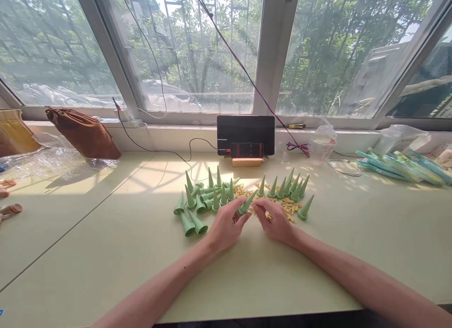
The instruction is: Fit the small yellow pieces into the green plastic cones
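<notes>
My left hand (226, 227) is closed around a green plastic cone spike (248, 202), its tip leaning up to the right. Just to the right, the fingers of my right hand (277, 222) are pinched together near the cone. Whatever they hold, if anything, is too small to make out. Small yellow peg-like pieces (290, 207) lie heaped behind and beside my hands. More green cones (200, 204) stand or lie on their sides at the left. Another upright group (287, 184) is behind my right hand, and a single cone (305, 209) stands at its right.
A black tablet (246, 125) and a phone (247, 150) lean upright at the back of the table (116, 267). A brown pouch (83, 132) lies back left. Teal plastic packets (391, 167) lie at the right. Cables (169, 152) run along the windowsill side.
</notes>
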`<state>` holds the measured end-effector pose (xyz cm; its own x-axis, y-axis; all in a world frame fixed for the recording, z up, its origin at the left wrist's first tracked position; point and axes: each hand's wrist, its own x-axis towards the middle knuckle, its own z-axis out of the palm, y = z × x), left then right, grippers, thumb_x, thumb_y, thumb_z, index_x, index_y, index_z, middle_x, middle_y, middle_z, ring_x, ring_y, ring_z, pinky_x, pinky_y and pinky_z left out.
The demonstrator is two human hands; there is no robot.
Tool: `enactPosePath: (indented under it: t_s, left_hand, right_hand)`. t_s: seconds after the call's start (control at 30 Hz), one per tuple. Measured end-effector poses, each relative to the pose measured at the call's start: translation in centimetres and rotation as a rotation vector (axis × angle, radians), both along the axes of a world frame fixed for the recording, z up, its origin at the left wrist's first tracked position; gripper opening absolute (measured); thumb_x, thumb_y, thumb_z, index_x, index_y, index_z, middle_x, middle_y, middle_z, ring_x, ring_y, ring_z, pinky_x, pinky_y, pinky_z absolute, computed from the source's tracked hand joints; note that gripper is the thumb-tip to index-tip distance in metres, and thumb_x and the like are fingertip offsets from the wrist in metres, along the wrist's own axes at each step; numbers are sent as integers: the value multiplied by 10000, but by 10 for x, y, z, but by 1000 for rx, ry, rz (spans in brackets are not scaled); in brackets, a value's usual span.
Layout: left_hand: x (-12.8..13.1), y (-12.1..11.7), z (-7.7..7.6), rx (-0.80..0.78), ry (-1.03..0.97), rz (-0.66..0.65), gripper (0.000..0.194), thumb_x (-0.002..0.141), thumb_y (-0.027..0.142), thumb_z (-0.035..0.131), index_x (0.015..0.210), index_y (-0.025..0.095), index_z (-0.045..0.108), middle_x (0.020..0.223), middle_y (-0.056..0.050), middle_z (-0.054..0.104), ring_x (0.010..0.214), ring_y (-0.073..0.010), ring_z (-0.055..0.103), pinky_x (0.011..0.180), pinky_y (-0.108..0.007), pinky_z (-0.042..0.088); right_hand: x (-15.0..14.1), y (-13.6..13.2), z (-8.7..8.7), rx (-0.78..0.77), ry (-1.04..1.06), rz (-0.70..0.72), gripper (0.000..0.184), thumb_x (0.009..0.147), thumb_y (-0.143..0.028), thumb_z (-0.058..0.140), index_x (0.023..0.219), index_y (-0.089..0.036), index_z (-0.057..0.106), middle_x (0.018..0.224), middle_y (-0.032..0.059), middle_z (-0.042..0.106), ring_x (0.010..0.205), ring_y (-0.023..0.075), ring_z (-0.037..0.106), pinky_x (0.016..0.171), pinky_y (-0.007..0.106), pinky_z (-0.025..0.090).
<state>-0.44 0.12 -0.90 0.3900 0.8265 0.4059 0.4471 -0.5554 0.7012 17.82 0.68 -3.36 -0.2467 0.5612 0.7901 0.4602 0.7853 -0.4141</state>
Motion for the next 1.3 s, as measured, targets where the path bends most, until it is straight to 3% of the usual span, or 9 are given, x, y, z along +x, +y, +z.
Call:
enactPosePath:
  t_s: [0.4, 0.7, 1.07, 1.3]
  left_hand:
    - [0, 0, -2, 1, 33, -27, 272, 919, 362, 507, 1090, 169, 593, 617, 51, 466, 479, -84, 376, 505, -216, 322]
    - [1, -3, 4, -18, 32, -42, 235, 937, 365, 483, 979, 162, 596, 691, 25, 487, 519, -82, 318, 495, -219, 274]
    - [2, 0, -3, 81, 19, 21, 304, 937, 351, 508, 1197, 201, 552, 960, -41, 617, 542, -87, 461, 547, -238, 416]
    - [1, -3, 3, 90, 32, 42, 270, 922, 355, 532, 1139, 207, 591, 958, -42, 595, 631, -114, 500, 558, -240, 437]
  right_hand:
    - [2, 1, -2, 60, -95, -28, 177, 991, -195, 430, 871, -193, 560, 691, 9, 579, 578, 112, 498, 558, 220, 390]
    - [6, 3, -3, 139, -182, 4, 156, 986, -150, 425, 894, -189, 544, 678, 10, 571, 561, 113, 480, 548, 234, 369]
    - [3, 2, -5, 83, -68, -10, 138, 977, -172, 453, 900, -197, 565, 690, 7, 592, 577, 113, 508, 552, 224, 400]
    - [2, 1, -3, 78, -64, -13, 132, 971, -186, 477, 871, -196, 563, 677, 0, 581, 565, 108, 496, 553, 220, 393]
